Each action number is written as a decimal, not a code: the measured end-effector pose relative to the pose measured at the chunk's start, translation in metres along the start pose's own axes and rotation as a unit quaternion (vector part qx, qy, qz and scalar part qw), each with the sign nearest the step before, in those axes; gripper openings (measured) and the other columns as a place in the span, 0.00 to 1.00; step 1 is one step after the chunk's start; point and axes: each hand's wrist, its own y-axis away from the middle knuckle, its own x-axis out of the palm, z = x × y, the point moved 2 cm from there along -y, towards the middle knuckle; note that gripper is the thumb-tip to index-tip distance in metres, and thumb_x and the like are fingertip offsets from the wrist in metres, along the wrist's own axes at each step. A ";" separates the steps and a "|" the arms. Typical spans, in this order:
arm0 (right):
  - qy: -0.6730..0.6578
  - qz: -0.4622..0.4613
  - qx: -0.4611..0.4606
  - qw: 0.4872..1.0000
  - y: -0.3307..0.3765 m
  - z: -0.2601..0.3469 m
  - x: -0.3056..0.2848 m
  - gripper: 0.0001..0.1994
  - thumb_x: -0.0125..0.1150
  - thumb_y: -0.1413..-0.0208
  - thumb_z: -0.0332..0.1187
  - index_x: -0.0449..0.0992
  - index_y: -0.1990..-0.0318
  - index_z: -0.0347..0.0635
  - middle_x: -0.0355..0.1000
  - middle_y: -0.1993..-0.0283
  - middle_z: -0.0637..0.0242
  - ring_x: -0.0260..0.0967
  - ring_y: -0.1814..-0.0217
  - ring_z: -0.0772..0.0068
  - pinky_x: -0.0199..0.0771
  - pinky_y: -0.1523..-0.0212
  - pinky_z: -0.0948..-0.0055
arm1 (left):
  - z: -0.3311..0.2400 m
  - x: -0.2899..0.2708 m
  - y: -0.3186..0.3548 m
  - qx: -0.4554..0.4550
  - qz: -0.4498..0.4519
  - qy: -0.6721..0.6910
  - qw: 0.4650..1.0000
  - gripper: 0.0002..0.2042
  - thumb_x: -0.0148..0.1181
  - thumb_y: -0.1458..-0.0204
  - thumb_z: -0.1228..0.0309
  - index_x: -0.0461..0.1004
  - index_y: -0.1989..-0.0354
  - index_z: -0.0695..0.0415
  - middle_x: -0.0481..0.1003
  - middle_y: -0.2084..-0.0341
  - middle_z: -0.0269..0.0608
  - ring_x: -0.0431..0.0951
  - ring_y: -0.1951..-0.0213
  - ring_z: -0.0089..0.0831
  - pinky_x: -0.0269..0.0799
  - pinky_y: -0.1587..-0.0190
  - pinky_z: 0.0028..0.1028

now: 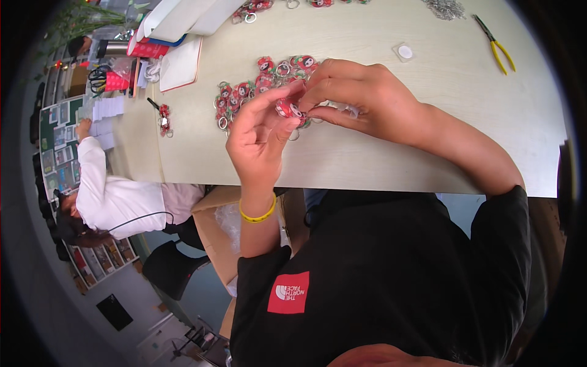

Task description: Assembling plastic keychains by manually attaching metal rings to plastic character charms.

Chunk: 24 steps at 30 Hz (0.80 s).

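Observation:
My left hand, with a yellow wristband, holds a small red keychain charm between thumb and fingers above the table. The fingertips of my right hand are closed at the charm's right edge. A crumpled bit of clear plastic film shows between the right thumb and fingers; how far it reaches is hidden. Just beyond my hands lies a pile of similar red keychains with silver split rings, partly covered by my fingers.
Yellow-handled pliers, a clear square packet with a white disc and a heap of silver chains lie at the far right. White bins and a notebook stand far left. A co-worker in white sits at left, past a cardboard box.

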 end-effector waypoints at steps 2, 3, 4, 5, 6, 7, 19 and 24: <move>-0.025 -0.022 -0.004 0.999 0.000 0.000 -0.004 0.08 0.67 0.53 0.28 0.77 0.64 0.46 0.72 0.64 0.68 0.73 0.64 0.63 0.77 0.65 0.68 | 0.007 0.007 -0.001 0.012 -0.018 0.046 0.999 0.17 0.60 0.44 0.73 0.68 0.48 0.69 0.74 0.52 0.57 0.76 0.51 0.37 0.70 0.46 0.31; -0.024 -0.025 -0.004 0.999 0.000 0.001 -0.007 0.08 0.67 0.53 0.28 0.77 0.65 0.46 0.73 0.64 0.68 0.74 0.65 0.63 0.77 0.65 0.69 | 0.009 0.009 -0.001 0.018 -0.027 0.070 0.997 0.17 0.59 0.44 0.73 0.68 0.48 0.69 0.74 0.52 0.57 0.76 0.51 0.37 0.70 0.47 0.31; -0.023 -0.027 -0.004 0.999 0.000 0.002 -0.009 0.07 0.67 0.53 0.28 0.77 0.65 0.46 0.73 0.65 0.68 0.74 0.65 0.63 0.77 0.66 0.69 | 0.009 0.012 -0.002 0.015 -0.032 0.075 0.997 0.17 0.59 0.44 0.73 0.68 0.48 0.68 0.74 0.52 0.57 0.76 0.51 0.37 0.70 0.47 0.31; -0.023 -0.030 -0.003 0.999 0.001 0.002 -0.011 0.07 0.67 0.53 0.27 0.77 0.65 0.46 0.73 0.65 0.68 0.74 0.65 0.63 0.77 0.66 0.69 | 0.009 0.015 -0.003 0.012 -0.036 0.080 0.996 0.17 0.59 0.44 0.73 0.68 0.48 0.68 0.74 0.52 0.57 0.76 0.51 0.37 0.70 0.47 0.31; -0.021 -0.031 -0.004 0.999 0.001 0.002 -0.013 0.07 0.67 0.53 0.27 0.77 0.65 0.46 0.73 0.65 0.68 0.74 0.65 0.63 0.76 0.66 0.69 | 0.008 0.017 -0.003 0.009 -0.041 0.084 0.996 0.17 0.59 0.44 0.73 0.68 0.48 0.68 0.74 0.51 0.57 0.76 0.51 0.36 0.70 0.47 0.31; -0.020 -0.031 -0.005 0.999 0.001 0.002 -0.015 0.07 0.66 0.53 0.27 0.77 0.65 0.46 0.73 0.65 0.68 0.74 0.66 0.63 0.76 0.67 0.69 | 0.008 0.019 -0.004 0.010 -0.042 0.085 0.995 0.17 0.59 0.44 0.74 0.68 0.48 0.68 0.74 0.52 0.57 0.76 0.51 0.36 0.70 0.47 0.31; 0.001 -0.021 0.032 0.999 0.002 -0.007 -0.017 0.08 0.63 0.56 0.22 0.72 0.67 0.39 0.71 0.66 0.64 0.72 0.69 0.62 0.75 0.67 0.70 | 0.019 0.037 -0.002 0.037 -0.093 0.013 0.995 0.14 0.54 0.41 0.75 0.68 0.49 0.70 0.74 0.53 0.57 0.77 0.55 0.35 0.77 0.54 0.29; -0.051 0.000 0.000 0.999 -0.003 -0.011 -0.020 0.09 0.64 0.55 0.21 0.71 0.67 0.39 0.71 0.63 0.64 0.72 0.66 0.62 0.75 0.65 0.70 | 0.026 0.033 0.004 0.006 -0.126 0.063 0.990 0.15 0.55 0.41 0.74 0.68 0.49 0.70 0.74 0.54 0.55 0.77 0.56 0.34 0.77 0.54 0.31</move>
